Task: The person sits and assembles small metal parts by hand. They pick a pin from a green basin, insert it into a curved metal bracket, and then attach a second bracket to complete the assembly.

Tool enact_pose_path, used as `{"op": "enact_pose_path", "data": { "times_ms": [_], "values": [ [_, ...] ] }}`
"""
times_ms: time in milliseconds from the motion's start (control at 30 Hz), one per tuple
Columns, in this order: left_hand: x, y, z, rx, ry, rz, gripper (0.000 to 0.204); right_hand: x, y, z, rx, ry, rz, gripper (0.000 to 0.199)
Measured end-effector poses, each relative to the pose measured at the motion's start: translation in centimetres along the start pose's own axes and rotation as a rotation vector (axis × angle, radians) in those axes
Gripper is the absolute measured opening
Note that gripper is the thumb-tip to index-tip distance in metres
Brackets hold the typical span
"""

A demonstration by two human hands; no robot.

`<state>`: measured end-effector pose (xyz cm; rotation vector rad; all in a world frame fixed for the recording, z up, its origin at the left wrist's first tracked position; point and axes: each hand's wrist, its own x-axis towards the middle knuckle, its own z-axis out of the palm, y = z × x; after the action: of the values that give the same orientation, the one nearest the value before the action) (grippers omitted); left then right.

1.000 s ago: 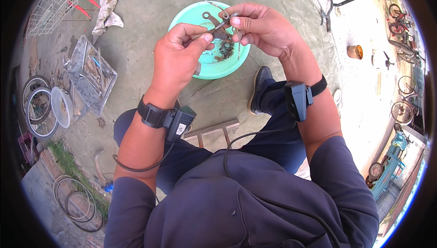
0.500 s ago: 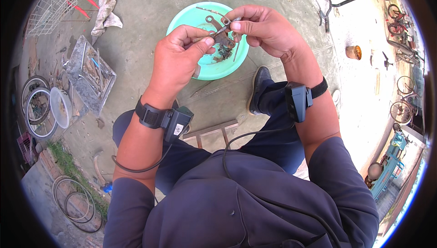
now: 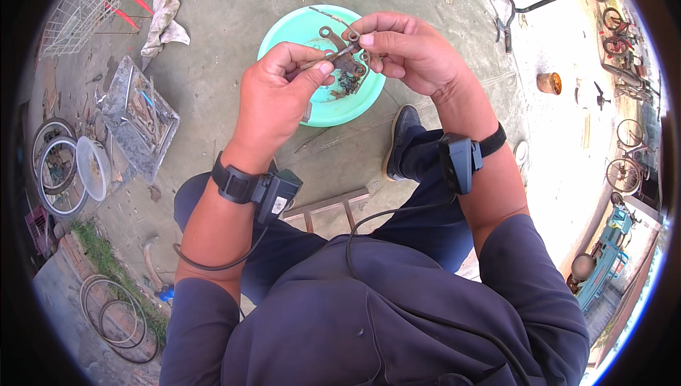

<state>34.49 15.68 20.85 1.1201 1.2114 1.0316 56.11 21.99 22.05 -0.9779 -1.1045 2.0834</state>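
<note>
Rusty metal part is held over the green basin: your left hand pinches one end, dark pieces lie in the basin, and your right hand grips the other. Not yet set down, it seems unfinished.

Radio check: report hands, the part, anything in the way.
Left hand and right hand pinching a dark metal part. Part held over green basin; small dark pieces inside. Grip hides its ends.
</note>
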Motion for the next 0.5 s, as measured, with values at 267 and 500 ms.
{"op": "enact_pose_path", "data": {
  "times_ms": [267, 500],
  "values": [
    [-0.27, -0.5, 0.16, 0.121, 0.009, 0.122, 0.015, 0.1, 0.2, 0.07, 0.014, 0.017, 0.031, 0.02],
    [-0.25, -0.64, 0.1, 0.105, -0.024, 0.102, 0.015, 0.06, 0.26, -0.06, 0.038, 0.026, 0.031, 0.019]
  ]
}}
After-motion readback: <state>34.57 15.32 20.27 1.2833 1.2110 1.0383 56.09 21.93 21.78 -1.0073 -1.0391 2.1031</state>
